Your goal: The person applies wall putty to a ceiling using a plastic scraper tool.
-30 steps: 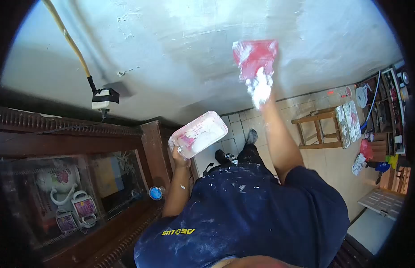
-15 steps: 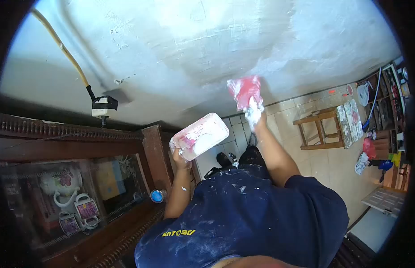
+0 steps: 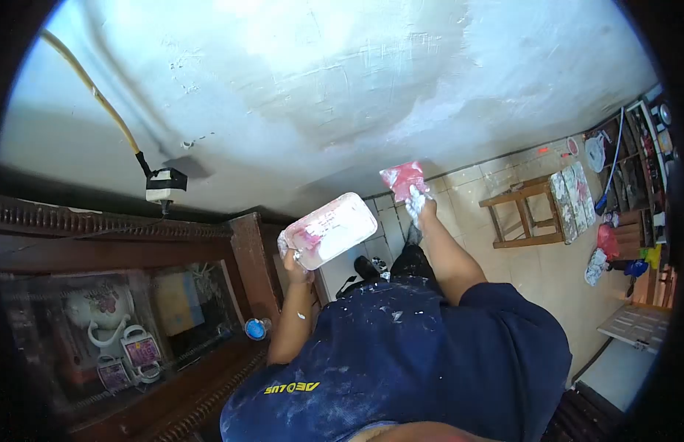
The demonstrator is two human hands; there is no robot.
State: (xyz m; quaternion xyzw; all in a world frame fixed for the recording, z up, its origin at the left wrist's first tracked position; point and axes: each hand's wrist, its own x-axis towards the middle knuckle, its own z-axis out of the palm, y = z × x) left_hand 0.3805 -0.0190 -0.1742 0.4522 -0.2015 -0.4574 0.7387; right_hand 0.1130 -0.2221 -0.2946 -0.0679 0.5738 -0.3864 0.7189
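Note:
My left hand (image 3: 296, 267) is closed around one end of a white rectangular plastic tub (image 3: 342, 225), which is smeared with white putty and pink streaks and held in front of my body. In my right hand (image 3: 424, 211) is a red putty scraper (image 3: 404, 179) with white paste on its blade. White paste also covers the fingers that grip it. The scraper's blade points up toward the lower part of the wall (image 3: 335, 125), whose surface shows patches of wet-looking coating and fine scratches.
To the left stands a dark wooden cabinet (image 3: 121, 250) with a teapot and mugs behind glass. A black-and-white socket box (image 3: 165, 185) hangs by a yellow cable (image 3: 92, 88). A paint-spattered wooden stool (image 3: 530, 210) sits on the tiled floor (image 3: 460, 243) at right, near cluttered shelves (image 3: 640, 140).
My right hand and the scraper have come down, away from the wall and nearer the tub. The tub is slightly lower in view. Both hands keep their hold.

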